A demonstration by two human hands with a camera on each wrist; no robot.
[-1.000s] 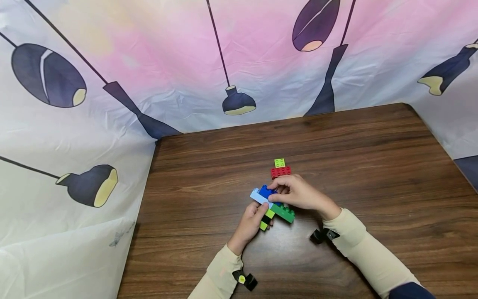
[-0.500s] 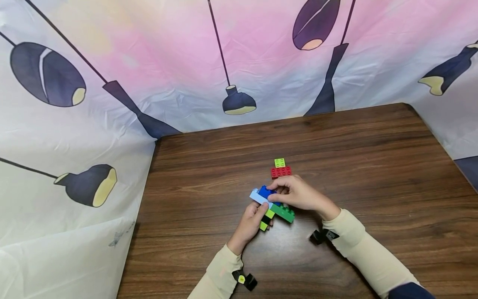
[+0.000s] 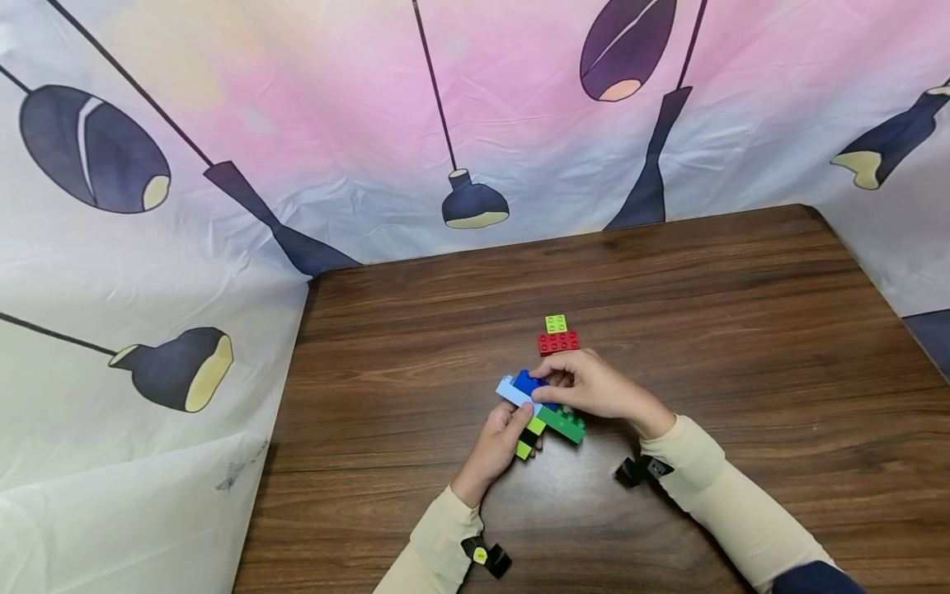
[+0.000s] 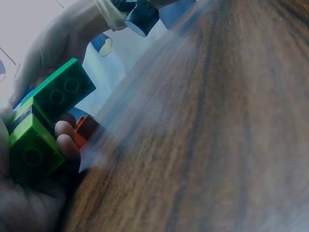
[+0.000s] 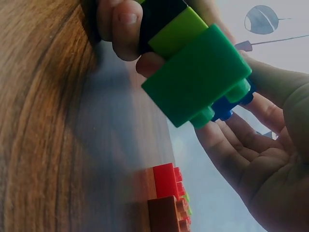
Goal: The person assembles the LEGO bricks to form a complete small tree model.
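Nothing moved since earlier, both hands (image 3: 549, 412) gripping brick cluster (image 3: 540, 408), green brick's (image 3: 562, 422) long axis pointing lower right

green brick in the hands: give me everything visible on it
The green brick is a glossy plastic oblong with round studs on top, two rows as far as the head view shows. It is clipped into a held stack, next to a lime brick and under a dark blue one. It juts out tilted, above the table. The left hand grips the stack from below; the right hand grips at the blue brick.
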